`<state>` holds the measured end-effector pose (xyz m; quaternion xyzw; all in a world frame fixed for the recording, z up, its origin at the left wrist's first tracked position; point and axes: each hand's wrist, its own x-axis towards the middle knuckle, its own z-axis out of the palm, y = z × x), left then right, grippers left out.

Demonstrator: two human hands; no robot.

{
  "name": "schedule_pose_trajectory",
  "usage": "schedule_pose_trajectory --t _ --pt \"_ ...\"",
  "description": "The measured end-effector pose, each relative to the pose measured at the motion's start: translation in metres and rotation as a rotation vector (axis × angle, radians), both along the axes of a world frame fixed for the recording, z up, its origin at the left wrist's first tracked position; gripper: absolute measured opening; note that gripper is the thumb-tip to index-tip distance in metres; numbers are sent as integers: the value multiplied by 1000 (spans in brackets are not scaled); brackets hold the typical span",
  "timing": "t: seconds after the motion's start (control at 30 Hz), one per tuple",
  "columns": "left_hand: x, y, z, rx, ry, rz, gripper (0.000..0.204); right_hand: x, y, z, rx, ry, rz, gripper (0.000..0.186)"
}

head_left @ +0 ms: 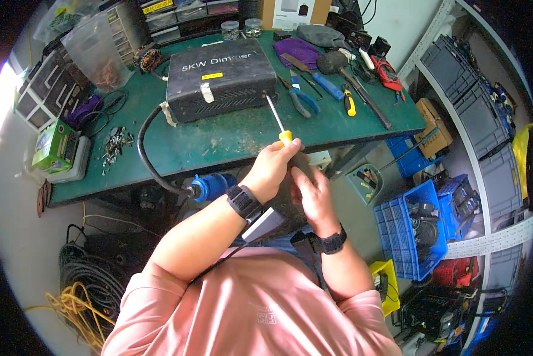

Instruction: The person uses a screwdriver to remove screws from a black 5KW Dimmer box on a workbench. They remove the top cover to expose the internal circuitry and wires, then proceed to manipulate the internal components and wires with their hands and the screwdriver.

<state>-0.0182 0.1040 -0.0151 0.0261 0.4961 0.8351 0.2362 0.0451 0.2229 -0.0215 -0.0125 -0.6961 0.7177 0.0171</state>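
Observation:
A black metal box (219,71) with white lettering, a yellow label and side vents sits on the green bench (337,121). My left hand (272,166) grips a screwdriver (286,137) with a yellow-and-dark handle; its shaft points up to the right front corner of the box. Just below, my right hand (314,199) is curled at the dark lower end of the handle, its fingertips partly hidden. A thick black cable (142,148) loops from the box's left side down to a blue connector (210,187) at the bench edge.
Pliers (296,95), a hammer (361,89) and other tools lie at right. Small metal parts (115,145) and a green carton (54,143) are at left. A shelving rack (423,56) with blue crates (406,240) stands right; coiled cables (82,279) lie lower left.

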Motion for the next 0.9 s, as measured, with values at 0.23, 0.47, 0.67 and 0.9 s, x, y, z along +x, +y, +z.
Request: schedule_pose_trajectory --t 0.23,0.47,0.67,0.9 --pt "1 -1 3 32 0 7 30 1 -1 2 2 -12 -6 19" --pt "-1 0 0 89 -91 59 24 -4 -8 -9 413 343 -168 34" --pt "-6 -2 -7 129 -144 57 26 2 -16 9 829 438 -280 42" --pt "-1 0 2 86 -135 95 33 5 -17 14 1080 407 -241 53"
